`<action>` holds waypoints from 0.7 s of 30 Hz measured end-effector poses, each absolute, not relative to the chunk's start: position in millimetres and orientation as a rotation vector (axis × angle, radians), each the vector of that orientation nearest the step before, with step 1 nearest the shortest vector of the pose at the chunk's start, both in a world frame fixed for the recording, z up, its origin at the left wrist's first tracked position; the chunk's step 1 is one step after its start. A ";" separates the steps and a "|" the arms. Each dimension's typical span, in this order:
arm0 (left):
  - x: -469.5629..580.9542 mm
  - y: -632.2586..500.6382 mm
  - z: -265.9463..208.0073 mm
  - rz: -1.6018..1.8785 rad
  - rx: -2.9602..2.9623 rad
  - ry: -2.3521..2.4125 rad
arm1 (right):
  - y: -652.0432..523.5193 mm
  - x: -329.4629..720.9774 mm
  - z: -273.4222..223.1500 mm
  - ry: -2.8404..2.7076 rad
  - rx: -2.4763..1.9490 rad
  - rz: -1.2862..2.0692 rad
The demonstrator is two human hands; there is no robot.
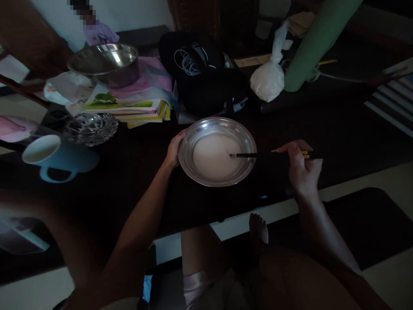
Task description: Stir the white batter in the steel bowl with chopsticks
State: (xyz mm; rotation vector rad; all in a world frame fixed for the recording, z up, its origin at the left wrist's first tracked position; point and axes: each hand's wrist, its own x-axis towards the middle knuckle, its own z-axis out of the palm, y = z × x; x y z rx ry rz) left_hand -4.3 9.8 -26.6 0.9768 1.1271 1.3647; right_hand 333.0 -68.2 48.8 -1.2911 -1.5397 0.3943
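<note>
A shiny metal bowl (217,183) stands on the dark table, with a pale, milky liquid (213,155) in it. My left hand (176,149) grips the bowl's left rim, most of its fingers hidden behind the metal. In my right hand (301,168) are dark chopsticks (263,155) with gold bands near their back ends. They lie nearly level across the bowl's right rim, their tips dipping into the liquid.
Behind stand a larger steel basin (118,75) on stacked books (129,105), a black case (206,90) and a tied bag of white powder (267,84). A blue mug (69,157) and glass dish (92,129) are left. Another person (98,34) is at back left; a blurred arm (51,224) crosses lower left.
</note>
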 end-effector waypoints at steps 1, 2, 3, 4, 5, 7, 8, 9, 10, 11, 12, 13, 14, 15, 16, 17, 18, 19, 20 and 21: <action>-4.4 9.7 -26.3 1.366 0.975 1.127 | -70.3 332.8 50.6 -1.525 -1.284 0.462; -4.5 9.6 -26.1 1.366 0.974 1.128 | -72.3 331.5 51.3 -1.518 -1.274 0.529; -4.5 9.5 -25.8 1.365 0.973 1.130 | -73.9 329.0 50.7 -1.518 -1.260 0.589; -4.5 9.4 -25.5 1.364 0.973 1.130 | -75.0 325.5 48.8 -1.528 -1.244 0.637; -4.5 9.3 -25.2 1.365 0.975 1.128 | -75.7 321.1 45.8 -1.546 -1.225 0.672; -4.5 9.2 -24.6 1.367 0.984 1.114 | -75.4 310.5 38.2 -1.602 -1.176 0.703; -4.5 9.1 -24.2 1.365 0.989 1.106 | -74.5 304.6 34.4 -1.629 -1.142 0.685; -4.5 9.0 -23.9 1.360 0.995 1.100 | -73.2 298.7 31.1 -1.659 -1.116 0.671; -4.5 8.9 -23.7 1.355 1.001 1.097 | -71.4 293.0 28.6 -1.689 -1.101 0.644; -4.6 8.9 -23.5 1.347 1.008 1.099 | -69.3 287.9 26.8 -1.716 -1.094 0.612; -4.8 8.8 -23.5 1.341 1.012 1.102 | -66.9 283.5 25.6 -1.737 -1.093 0.581; -4.9 8.8 -23.7 1.337 1.013 1.105 | -64.4 280.3 25.0 -1.752 -1.096 0.549; -5.1 8.9 -24.0 1.336 1.011 1.107 | -61.9 278.4 24.8 -1.760 -1.101 0.521; -5.1 8.9 -24.4 1.335 1.007 1.107 | -59.5 277.8 24.8 -1.760 -1.109 0.493; -5.2 9.0 -24.9 1.336 1.003 1.106 | -57.3 278.8 24.9 -1.757 -1.119 0.464; -5.1 8.9 -25.3 1.338 0.998 1.106 | -55.5 281.2 25.1 -1.754 -1.132 0.434; -4.9 8.9 -25.6 1.341 0.994 1.105 | -54.2 284.8 25.4 -1.747 -1.146 0.401; -4.6 8.7 -25.8 1.345 0.989 1.104 | -53.3 289.5 25.7 -1.736 -1.160 0.368; -4.2 8.5 -25.7 1.351 0.984 1.101 | -53.0 294.9 26.3 -1.720 -1.178 0.336; -3.9 8.3 -25.4 1.355 0.979 1.097 | -53.2 300.9 27.0 -1.692 -1.196 0.305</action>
